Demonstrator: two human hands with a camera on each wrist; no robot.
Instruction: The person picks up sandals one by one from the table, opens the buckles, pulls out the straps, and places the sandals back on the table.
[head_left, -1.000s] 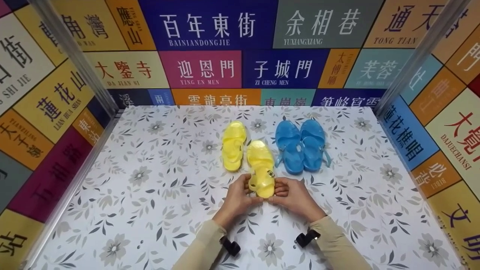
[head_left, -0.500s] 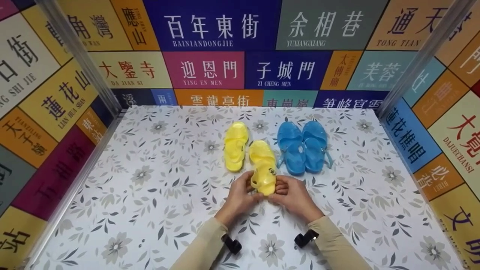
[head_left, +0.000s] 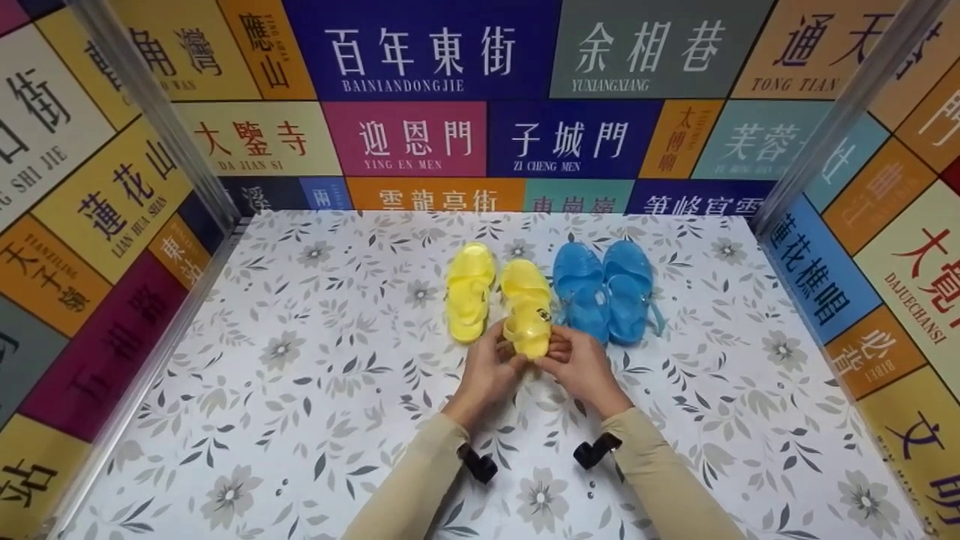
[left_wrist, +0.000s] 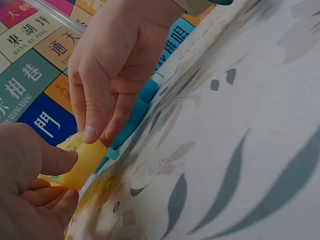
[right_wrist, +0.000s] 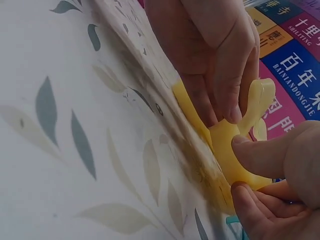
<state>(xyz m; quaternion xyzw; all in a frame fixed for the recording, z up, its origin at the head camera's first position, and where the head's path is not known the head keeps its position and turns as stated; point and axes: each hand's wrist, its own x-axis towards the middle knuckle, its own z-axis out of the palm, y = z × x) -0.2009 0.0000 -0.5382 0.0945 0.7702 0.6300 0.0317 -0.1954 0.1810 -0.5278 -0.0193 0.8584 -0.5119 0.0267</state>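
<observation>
Well left of the fingers, we see a side wall [head_left: 112, 300] of colourful printed name signs. Nearer, just beyond the left fingers and a little to their left, one yellow sandal [head_left: 468, 300] lies toe away on the floral surface [head_left: 337, 420]. Our left hand [head_left: 486, 379] has its fingers curled at the near end of a second yellow sandal [head_left: 527, 300], pinching its heel from the left. That sandal sits between both sets of fingers, toe pointing away; we cannot tell whether the toe touches the surface. A dark badge [head_left: 544, 315] shows on its strap, just ahead of the right fingers. Our right hand [head_left: 583, 369] pinches the same heel from the right. Close beyond the right fingers and to their right, two blue sandals [head_left: 630, 281] lie side by side, toes away.
</observation>
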